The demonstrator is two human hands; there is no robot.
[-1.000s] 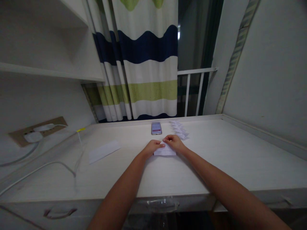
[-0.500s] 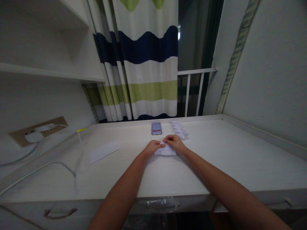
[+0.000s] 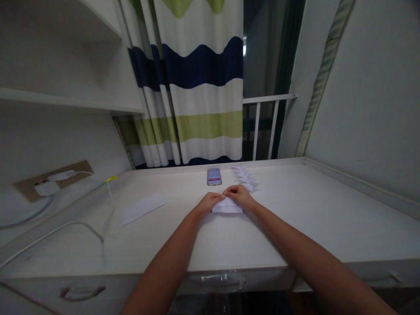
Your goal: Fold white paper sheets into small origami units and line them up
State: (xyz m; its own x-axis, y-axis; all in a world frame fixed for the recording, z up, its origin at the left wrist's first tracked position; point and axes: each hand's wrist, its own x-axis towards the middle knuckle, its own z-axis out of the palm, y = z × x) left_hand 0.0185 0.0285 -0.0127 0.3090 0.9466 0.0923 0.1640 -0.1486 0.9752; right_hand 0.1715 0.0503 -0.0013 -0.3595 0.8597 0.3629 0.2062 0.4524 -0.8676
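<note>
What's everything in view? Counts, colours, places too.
Desk: one, white, foreground
Folded paper: one, white, middle
Phone: one, bluish screen, back centre
Folded pieces: several, white, right of phone
Flat paper: at least one, white, desk's left
Curtain: one, white, navy, green, behind desk
Railing: one, white, right of curtain
Shelf: one, white, upper left
Plugs: two, white, far left
Cables: at least two, white, left
Drawer handles: at least two, dim, front
Left hand: one, on folded paper
Right hand: one, on folded paper

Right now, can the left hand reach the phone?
Probably yes: the phone lies just beyond the left hand, with nothing visible between them, though it's busy holding the folded paper.
</note>
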